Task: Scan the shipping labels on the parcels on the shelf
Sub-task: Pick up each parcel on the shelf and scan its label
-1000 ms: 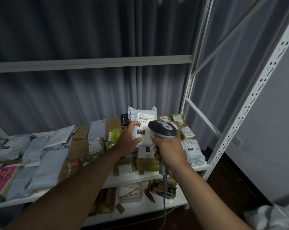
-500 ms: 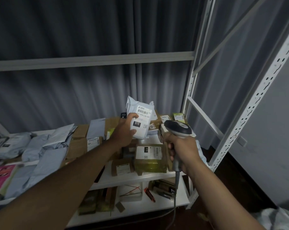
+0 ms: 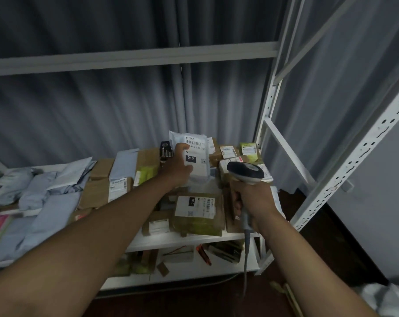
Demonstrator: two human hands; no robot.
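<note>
A white parcel [image 3: 195,156] is held upright in the left hand [image 3: 179,169], thumb across its label and fingers curled behind, above the back right part of the shelf [image 3: 182,240]. Its long axis stands nearly vertical, with the barcode near the top edge and facing the person. The scanner [image 3: 245,172] is gripped by its handle in the right hand [image 3: 254,202], just right of the parcel and lower, its head aimed forward past the parcel rather than at the label. The right hand is judged the nearer to the boxes at the shelf's right end; the coming move seems to turn on the head being brought left and up to the barcode, or on the parcel being set down. A box [image 3: 197,211] with a label lies flat near the front edge, between the hands. Grey bags [image 3: 45,202] are heaped toward the left end. A grey curtain [image 3: 125,110] hangs behind the white rack [image 3: 345,170].
</note>
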